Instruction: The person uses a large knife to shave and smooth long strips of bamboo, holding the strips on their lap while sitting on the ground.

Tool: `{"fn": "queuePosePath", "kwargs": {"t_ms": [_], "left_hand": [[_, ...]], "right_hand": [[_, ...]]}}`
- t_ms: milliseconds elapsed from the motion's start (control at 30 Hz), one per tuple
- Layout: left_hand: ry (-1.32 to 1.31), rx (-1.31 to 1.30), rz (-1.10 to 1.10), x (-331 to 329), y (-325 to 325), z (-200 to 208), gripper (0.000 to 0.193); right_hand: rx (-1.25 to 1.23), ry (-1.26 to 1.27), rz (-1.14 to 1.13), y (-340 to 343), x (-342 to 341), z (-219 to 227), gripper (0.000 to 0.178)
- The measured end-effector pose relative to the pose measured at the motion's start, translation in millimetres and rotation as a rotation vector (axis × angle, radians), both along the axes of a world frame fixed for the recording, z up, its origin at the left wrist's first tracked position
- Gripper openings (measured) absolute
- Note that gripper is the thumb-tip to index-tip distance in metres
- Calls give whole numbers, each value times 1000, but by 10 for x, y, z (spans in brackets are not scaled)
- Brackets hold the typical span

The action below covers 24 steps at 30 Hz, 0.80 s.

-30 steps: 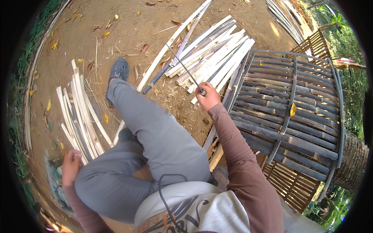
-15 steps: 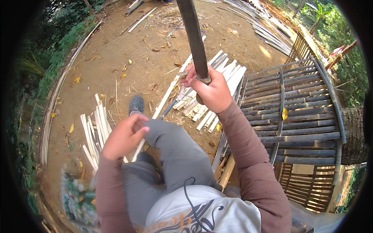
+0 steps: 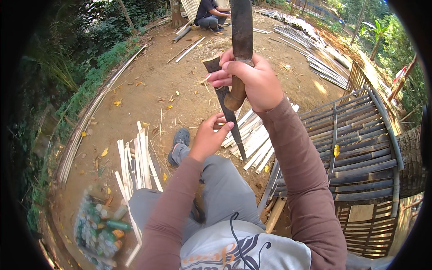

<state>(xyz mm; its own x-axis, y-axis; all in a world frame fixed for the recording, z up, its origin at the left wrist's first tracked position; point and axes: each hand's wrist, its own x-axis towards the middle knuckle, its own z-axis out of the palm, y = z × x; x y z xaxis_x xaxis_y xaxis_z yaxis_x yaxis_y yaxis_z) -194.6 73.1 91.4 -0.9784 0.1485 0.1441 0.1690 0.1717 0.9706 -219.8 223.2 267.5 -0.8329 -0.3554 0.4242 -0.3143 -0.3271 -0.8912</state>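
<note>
My right hand point(image 3: 260, 83) is closed round the curved wooden handle of a machete point(image 3: 242, 33), whose dark blade points up past the top of the view. Its fingers also hold a dark bamboo strip point(image 3: 238, 139), which slants down beneath the handle and narrows to its lower end. The strip's upper end sticks out left of the fingers. My left hand point(image 3: 207, 140) is at the strip's middle, fingers bent and apart; its thumb tip overlaps the strip, and whether it touches I cannot tell. Pale split bamboo strips point(image 3: 258, 139) lie on the ground beyond my knee.
Another bundle of pale strips point(image 3: 141, 162) lies by my left leg, near a bag of plastic bottles point(image 3: 96, 229). At right stands a slatted bamboo bench point(image 3: 355, 148). A person point(image 3: 210, 17) crouches at the far side. Long strips point(image 3: 315, 56) lie at the far right.
My left hand has moved right and up, from above my knee to the bamboo strip. My right hand has turned, still holding the machete and the strip. The view has tilted upward, showing the crouching person.
</note>
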Motion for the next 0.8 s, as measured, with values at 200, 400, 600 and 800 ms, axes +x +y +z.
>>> {"fn": "queuePosePath", "kwargs": {"t_ms": [200, 400, 600, 800], "left_hand": [[-96, 75, 91, -64, -93, 0, 40], [-71, 0, 49, -104, -214, -75, 31], [-62, 91, -102, -75, -240, 183, 34], [49, -274, 50, -175, -97, 197, 38]], "right_hand": [[44, -42, -92, -34, 22, -166, 11], [186, -67, -392, 259, -26, -896, 8], [211, -167, -282, 125, 101, -1385, 10], [90, -236, -398, 133, 184, -1483, 7]]}}
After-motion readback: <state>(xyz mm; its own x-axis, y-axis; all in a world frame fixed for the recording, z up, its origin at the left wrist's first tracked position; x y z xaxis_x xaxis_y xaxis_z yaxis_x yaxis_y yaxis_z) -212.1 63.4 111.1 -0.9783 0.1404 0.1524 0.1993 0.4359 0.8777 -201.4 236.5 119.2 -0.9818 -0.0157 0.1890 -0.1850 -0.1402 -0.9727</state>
